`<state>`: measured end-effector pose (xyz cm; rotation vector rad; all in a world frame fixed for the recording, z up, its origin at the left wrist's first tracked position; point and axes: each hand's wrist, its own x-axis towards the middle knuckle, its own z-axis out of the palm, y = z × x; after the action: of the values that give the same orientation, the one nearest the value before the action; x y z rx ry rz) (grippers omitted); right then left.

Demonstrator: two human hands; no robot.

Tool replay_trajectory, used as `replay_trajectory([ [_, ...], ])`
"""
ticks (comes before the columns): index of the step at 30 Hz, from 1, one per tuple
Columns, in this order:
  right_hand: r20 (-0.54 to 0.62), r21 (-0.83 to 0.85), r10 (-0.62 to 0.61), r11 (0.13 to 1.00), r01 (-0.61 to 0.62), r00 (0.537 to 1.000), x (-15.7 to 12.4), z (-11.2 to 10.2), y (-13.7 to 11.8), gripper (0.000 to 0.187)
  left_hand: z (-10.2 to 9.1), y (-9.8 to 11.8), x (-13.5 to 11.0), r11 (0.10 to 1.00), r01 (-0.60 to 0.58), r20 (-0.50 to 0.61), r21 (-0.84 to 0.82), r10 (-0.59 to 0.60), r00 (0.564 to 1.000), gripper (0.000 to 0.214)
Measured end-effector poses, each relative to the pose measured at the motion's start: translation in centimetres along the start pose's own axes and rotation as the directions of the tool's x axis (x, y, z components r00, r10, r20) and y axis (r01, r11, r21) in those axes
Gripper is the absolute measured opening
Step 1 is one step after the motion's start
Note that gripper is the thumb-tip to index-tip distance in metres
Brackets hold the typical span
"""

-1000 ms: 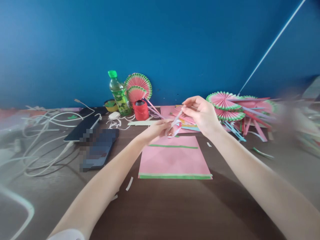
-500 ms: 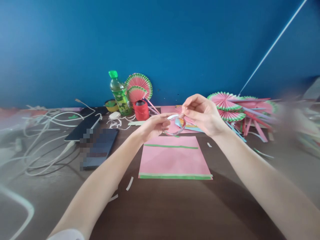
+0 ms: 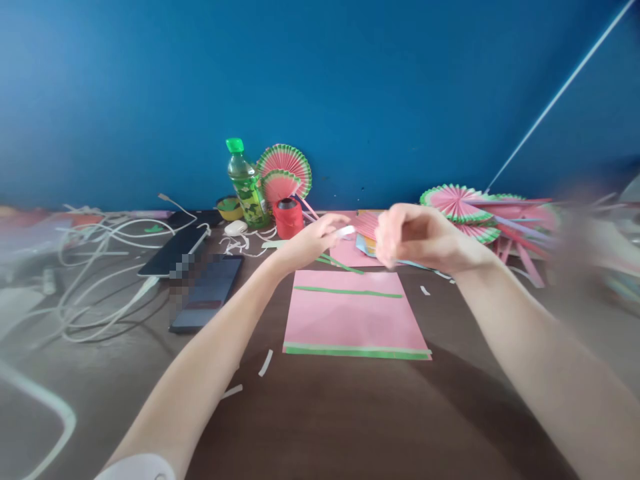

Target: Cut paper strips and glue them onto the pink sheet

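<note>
While the left hand (image 3: pixel 309 245) pinches one end of a narrow white strip (image 3: pixel 345 231) between thumb and fingertips, the right hand (image 3: pixel 420 237) hangs just beside it, curled shut and blurred; whether it grips anything cannot be told, and the two hands are near but not touching. The strip is held in the air just beyond the far edge of the pink sheet (image 3: pixel 355 313), which lies flat on the brown surface (image 3: pixel 350 413). It looks featherlight and limp, the sort of paper that creases or tears under a hard squeeze, so a light fingertip pinch at its very end seems the safest hold. By count: one pink sheet bearing two green bands, one loose green strip (image 3: pixel 343 265) beyond it, three white scraps (image 3: pixel 265 362) scattered on the surface, one green-capped bottle (image 3: pixel 245 183), one red spool (image 3: pixel 289 217), two pleated fans (image 3: pixel 286 162) propped behind the spool, and two dark screens (image 3: pixel 207 293) to the left amid white cables (image 3: pixel 100 267). The heap of fans (image 3: pixel 457 203) at the right is too tangled to number.
</note>
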<state>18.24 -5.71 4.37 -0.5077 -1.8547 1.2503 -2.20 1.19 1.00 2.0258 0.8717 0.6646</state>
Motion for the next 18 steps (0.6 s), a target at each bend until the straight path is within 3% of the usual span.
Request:
replay_trajectory([
  [2, 0.095, -0.04, 0.029, 0.999, -0.025, 0.995, -0.3, -0.1, -0.9, 0.01, -0.8, -0.4, -0.1, 0.952, 0.061, -0.1, 0.3, -0.032, 0.995, 0.035],
  [3, 0.086, -0.079, 0.061, 0.995, -0.054, 0.994, -0.4, -0.2, -1.3, 0.008, -1.2, -0.6, -0.2, 0.921, 0.064, -0.11, 0.384, -0.023, 0.994, 0.036],
  [6, -0.063, -0.164, 0.17, 0.97, -0.178, 0.983, -0.3, -0.3, -1.6, 0.011, -2.4, -0.4, -0.5, 0.845, 0.074, -0.053, 0.53, -0.055, 0.997, 0.035],
  [8, -0.138, -0.187, 0.233, 0.948, -0.257, 0.963, 0.0, -0.2, -1.1, 0.017, -3.1, -0.2, -0.7, 0.792, 0.169, -0.017, 0.587, -0.197, 0.98, 0.033],
  [11, -0.152, -0.162, 0.307, 0.93, -0.33, 0.94, 0.5, 0.2, -0.1, 0.018, -4.0, -0.4, -1.1, 0.691, 0.361, 0.008, 0.627, -0.469, 0.883, 0.037],
  [14, -0.173, -0.093, 0.352, 0.924, -0.371, 0.92, 0.8, 0.7, 0.9, 0.021, -4.6, -1.3, -1.2, 0.588, 0.409, -0.002, 0.698, -0.569, 0.822, 0.035],
  [16, -0.213, -0.049, 0.374, 0.919, -0.392, 0.903, 1.0, 0.9, 1.5, 0.022, -4.5, -1.6, -1.1, 0.524, 0.376, -0.04, 0.765, -0.543, 0.839, 0.031],
  [18, -0.269, -0.021, 0.395, 0.909, -0.416, 0.878, 1.2, 1.0, 1.9, 0.024, -4.0, -1.2, -0.9, 0.535, 0.322, -0.075, 0.781, -0.432, 0.899, 0.025],
])
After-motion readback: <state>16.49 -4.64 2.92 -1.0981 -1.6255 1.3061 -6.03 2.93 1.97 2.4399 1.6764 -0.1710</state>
